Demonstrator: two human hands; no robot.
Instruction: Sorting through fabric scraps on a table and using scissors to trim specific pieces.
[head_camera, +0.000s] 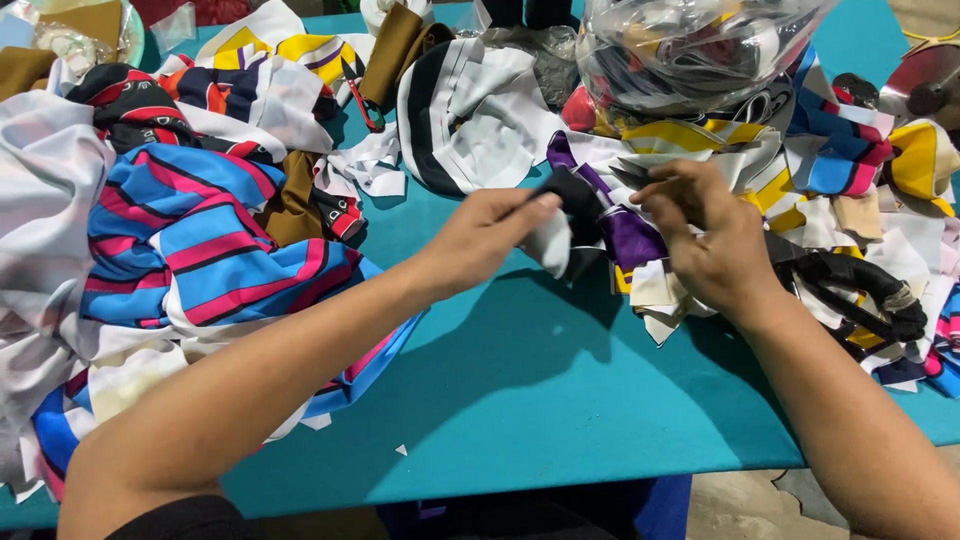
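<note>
Black-and-white fabric scrap (560, 225) is pinched in the left hand (480, 240); right hand (705, 240) grips its purple end.

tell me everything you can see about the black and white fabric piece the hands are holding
The fabric piece is a small scrap of soft cloth, black on top with a white part hanging below. It looks limp and folded, raised just above the teal table. The left hand pinches its left edge; the right hand meets its right side, beside a purple scrap.
</note>
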